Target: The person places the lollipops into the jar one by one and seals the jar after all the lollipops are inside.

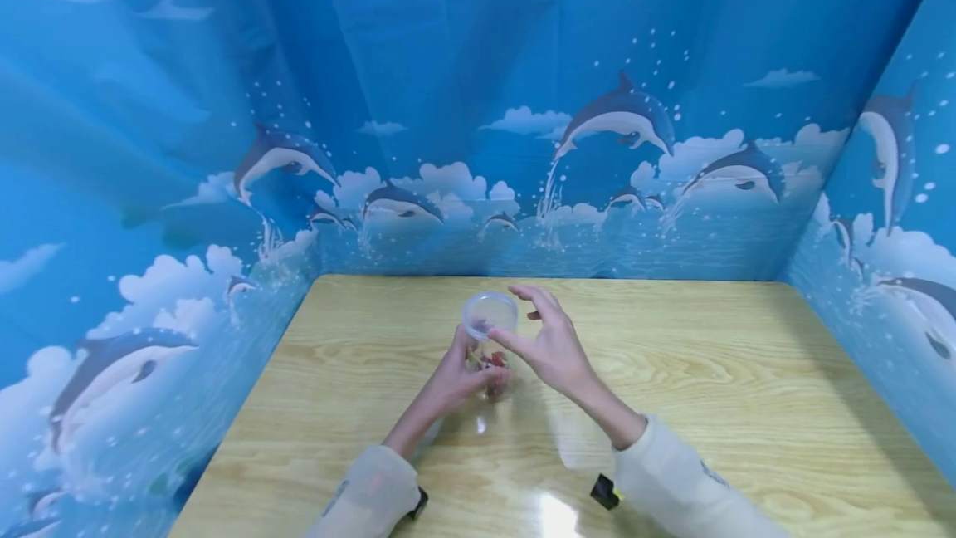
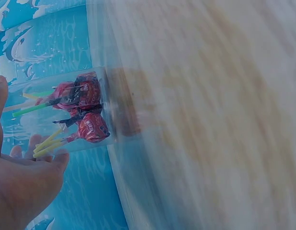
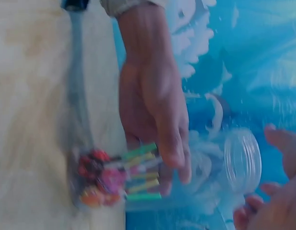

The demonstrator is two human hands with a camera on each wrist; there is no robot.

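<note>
A tall clear plastic jar [image 1: 489,316] stands upright on the wooden table, with several wrapped lollipops [image 2: 90,108] at its bottom. Their wrappers are mostly red, and their yellow, green and pale sticks point up. My left hand [image 1: 456,376] grips the body of the jar, thumb on one side and fingers on the other. Beside the ringed top [image 3: 243,160] of the jar is my right hand [image 1: 551,349], fingers spread and thumb close to the rim. Whether the thumb touches it, or whether a clear lid is on, I cannot tell.
The light wooden table [image 1: 695,380] ends at blue dolphin-printed curtains [image 1: 463,106] behind and at both sides. A small black object [image 1: 605,491] lies by the right sleeve, and another black piece [image 1: 420,505] shows by the left sleeve.
</note>
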